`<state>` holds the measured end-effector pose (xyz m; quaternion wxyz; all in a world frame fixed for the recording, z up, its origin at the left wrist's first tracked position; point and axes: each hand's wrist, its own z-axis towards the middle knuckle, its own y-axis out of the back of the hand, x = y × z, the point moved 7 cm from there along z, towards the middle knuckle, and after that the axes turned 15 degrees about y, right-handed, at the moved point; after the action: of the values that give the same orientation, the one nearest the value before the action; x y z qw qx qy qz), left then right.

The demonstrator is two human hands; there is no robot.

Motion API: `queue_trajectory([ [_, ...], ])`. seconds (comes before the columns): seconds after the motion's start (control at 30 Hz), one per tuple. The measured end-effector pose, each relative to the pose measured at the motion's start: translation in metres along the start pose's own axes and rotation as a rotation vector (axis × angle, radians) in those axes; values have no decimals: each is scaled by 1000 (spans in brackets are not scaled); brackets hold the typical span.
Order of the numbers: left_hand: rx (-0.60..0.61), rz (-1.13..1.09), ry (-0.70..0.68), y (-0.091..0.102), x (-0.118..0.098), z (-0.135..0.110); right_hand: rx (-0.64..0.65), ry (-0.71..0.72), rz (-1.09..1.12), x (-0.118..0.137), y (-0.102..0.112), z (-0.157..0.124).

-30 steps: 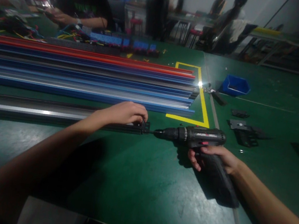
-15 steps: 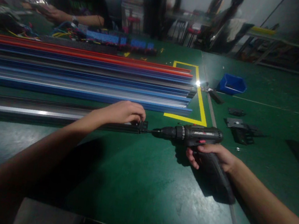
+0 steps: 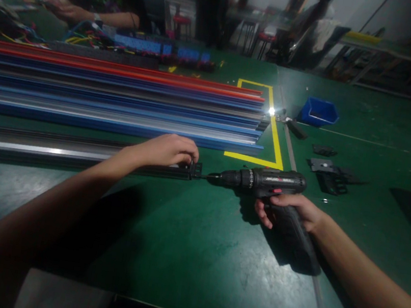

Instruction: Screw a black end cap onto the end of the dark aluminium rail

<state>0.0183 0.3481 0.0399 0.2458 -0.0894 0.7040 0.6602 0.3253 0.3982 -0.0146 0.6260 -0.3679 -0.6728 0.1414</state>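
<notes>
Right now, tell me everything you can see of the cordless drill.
The cordless drill looks like black plastic, with pale lettering along its body, a small red part below that, and a tapered chuck. The right hand grips its handle, which slants toward the lower right. Its nose faces left, the thin bit pointing at a black end piece; whether they touch is too small to tell.

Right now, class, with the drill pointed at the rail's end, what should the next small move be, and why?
Probably a slight, straight push of the drill leftward with the right hand: its bit appears to reach the black end bracket, roughly in line with the dark rail, while the left hand rests at that end.
</notes>
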Motion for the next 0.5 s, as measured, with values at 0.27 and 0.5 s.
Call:
queue_trajectory([
  [0.27,-4,9,0,1,-1,0,-4,-11,-11,0,2,0],
  [0.5,-8,0,0,1,-2,0,-3,-7,-9,0,2,1],
])
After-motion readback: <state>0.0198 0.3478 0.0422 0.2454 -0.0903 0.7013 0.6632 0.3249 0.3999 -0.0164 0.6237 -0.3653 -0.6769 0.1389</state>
